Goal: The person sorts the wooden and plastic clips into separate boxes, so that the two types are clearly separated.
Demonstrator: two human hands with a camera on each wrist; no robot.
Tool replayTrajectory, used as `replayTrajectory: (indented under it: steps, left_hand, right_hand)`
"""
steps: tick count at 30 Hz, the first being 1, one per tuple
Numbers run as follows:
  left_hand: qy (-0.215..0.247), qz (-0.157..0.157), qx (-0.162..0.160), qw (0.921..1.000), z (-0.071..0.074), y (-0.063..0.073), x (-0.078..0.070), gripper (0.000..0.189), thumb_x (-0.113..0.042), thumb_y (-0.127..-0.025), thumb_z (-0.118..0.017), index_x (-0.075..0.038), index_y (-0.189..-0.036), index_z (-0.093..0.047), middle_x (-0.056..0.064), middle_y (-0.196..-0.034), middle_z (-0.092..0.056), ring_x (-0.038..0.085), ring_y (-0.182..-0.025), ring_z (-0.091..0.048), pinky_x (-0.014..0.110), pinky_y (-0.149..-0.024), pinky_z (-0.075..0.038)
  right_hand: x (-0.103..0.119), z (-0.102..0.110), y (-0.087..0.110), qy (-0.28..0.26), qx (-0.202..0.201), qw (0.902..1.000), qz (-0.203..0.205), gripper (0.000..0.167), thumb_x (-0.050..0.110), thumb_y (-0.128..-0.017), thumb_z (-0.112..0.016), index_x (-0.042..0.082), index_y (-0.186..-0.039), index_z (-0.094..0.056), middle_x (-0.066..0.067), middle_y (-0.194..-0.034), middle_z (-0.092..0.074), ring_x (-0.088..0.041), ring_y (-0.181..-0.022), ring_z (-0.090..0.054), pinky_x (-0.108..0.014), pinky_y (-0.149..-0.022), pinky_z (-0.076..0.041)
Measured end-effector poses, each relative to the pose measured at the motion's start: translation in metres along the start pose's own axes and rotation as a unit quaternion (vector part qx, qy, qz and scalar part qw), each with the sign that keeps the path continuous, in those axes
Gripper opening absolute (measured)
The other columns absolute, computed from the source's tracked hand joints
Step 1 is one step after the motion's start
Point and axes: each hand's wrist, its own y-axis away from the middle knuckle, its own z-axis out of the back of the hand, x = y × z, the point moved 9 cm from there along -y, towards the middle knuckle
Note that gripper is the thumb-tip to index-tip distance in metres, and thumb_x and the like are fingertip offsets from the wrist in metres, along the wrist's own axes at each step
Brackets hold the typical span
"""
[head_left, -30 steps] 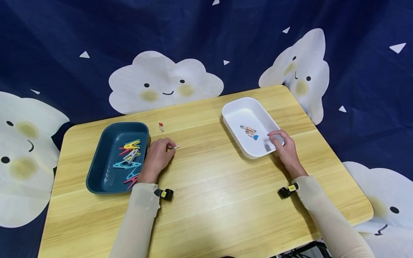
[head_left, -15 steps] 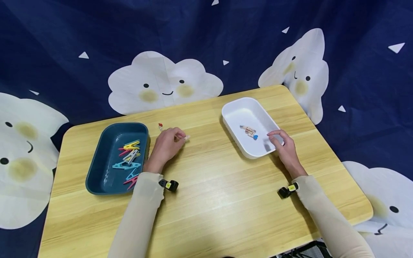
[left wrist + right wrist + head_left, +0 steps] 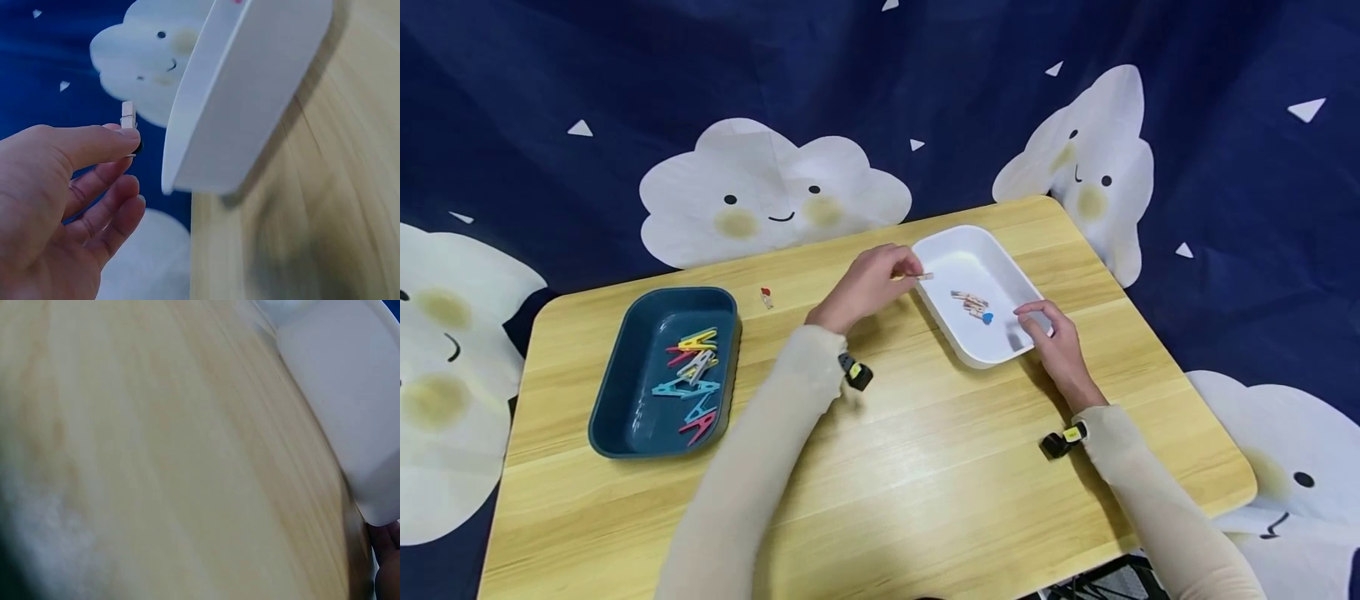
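Observation:
My left hand (image 3: 872, 282) pinches a small wooden clothespin (image 3: 128, 112) between thumb and fingers, at the left rim of the white tray (image 3: 942, 321). In the head view, the tip of that clothespin reaches over the rim. A small pile of wooden clothespins (image 3: 973, 304) lies on the tray floor, one with a blue heart. My right hand (image 3: 1060, 350) holds the tray's near right corner; in the right wrist view only part of its fingers (image 3: 389, 540) shows, against the corner.
A dark teal tray (image 3: 613, 417) on the left contains several coloured plastic clothespins (image 3: 696, 367). One wooden clothespin with a red heart (image 3: 767, 298) lies on the wooden table (image 3: 880, 467) between the trays. A blue cloud-print curtain (image 3: 970, 92) hangs behind the table.
My left hand has lifted the wooden clothespin off the table beside the teal tray and carried it right to the white tray's rim. The right hand has stayed at the tray corner.

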Motion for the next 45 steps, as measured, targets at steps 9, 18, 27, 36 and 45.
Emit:
replayTrajectory:
  steps: [9, 18, 27, 36, 45]
  left_hand:
    - [-0.047, 0.001, 0.024, 0.9986, -0.037, -0.055, -0.015, 0.009, -0.012, -0.107, -0.07, -0.012, -0.115, -0.075, 0.005, -0.115, -0.074, 0.02, -0.11, -0.066, 0.034, -0.103, -0.052]
    - [-0.141, 0.067, 0.016, 0.9876, -0.064, -0.08, -0.009, 0.013, -0.012, -0.109, -0.061, -0.013, -0.116, -0.072, 0.004, -0.116, -0.067, 0.021, -0.109, -0.062, 0.034, -0.103, -0.053]
    - [-0.277, 0.073, 0.037, 0.9575, -0.088, -0.091, -0.006, 0.018, -0.02, -0.111, -0.063, -0.02, -0.125, -0.075, 0.0, -0.116, -0.072, 0.017, -0.106, -0.065, 0.038, -0.103, -0.057]
    - [-0.308, 0.084, 0.039, 0.9467, -0.095, -0.092, -0.006, 0.017, -0.025, -0.11, -0.066, -0.022, -0.124, -0.076, -0.002, -0.12, -0.078, 0.019, -0.111, -0.067, 0.041, -0.109, -0.052]
    - [-0.068, -0.013, -0.073, 0.9949, -0.052, -0.069, -0.008, 0.015, -0.024, -0.108, -0.071, -0.016, -0.12, -0.076, 0.0, -0.121, -0.074, 0.019, -0.119, -0.062, 0.033, -0.108, -0.052]
  right_hand:
    - [0.001, -0.002, -0.003, 0.001, 0.004, 1.0, 0.008, 0.028, 0.02, -0.11, -0.063, -0.001, -0.125, -0.072, -0.014, -0.136, -0.066, -0.001, -0.129, -0.051, -0.028, -0.116, -0.034]
    - [0.002, 0.003, -0.003, 0.004, -0.007, 1.0, 0.005, 0.025, 0.018, -0.108, -0.065, -0.002, -0.121, -0.073, -0.013, -0.132, -0.067, -0.002, -0.127, -0.053, -0.041, -0.125, -0.032]
    - [-0.001, 0.0, -0.005, 0.006, 0.006, 1.0, 0.002, 0.027, 0.021, -0.109, -0.064, -0.001, -0.123, -0.072, -0.014, -0.135, -0.066, -0.006, -0.131, -0.052, -0.043, -0.124, -0.032]
    - [-0.002, -0.001, -0.005, 0.007, 0.003, 1.0, 0.002, 0.026, 0.02, -0.109, -0.064, -0.001, -0.123, -0.072, -0.013, -0.134, -0.067, -0.005, -0.128, -0.053, -0.036, -0.119, -0.034]
    - [-0.001, -0.001, -0.003, 0.008, 0.001, 1.0, 0.001, 0.027, 0.021, -0.11, -0.064, -0.001, -0.122, -0.072, -0.013, -0.133, -0.067, -0.007, -0.128, -0.054, -0.034, -0.119, -0.034]
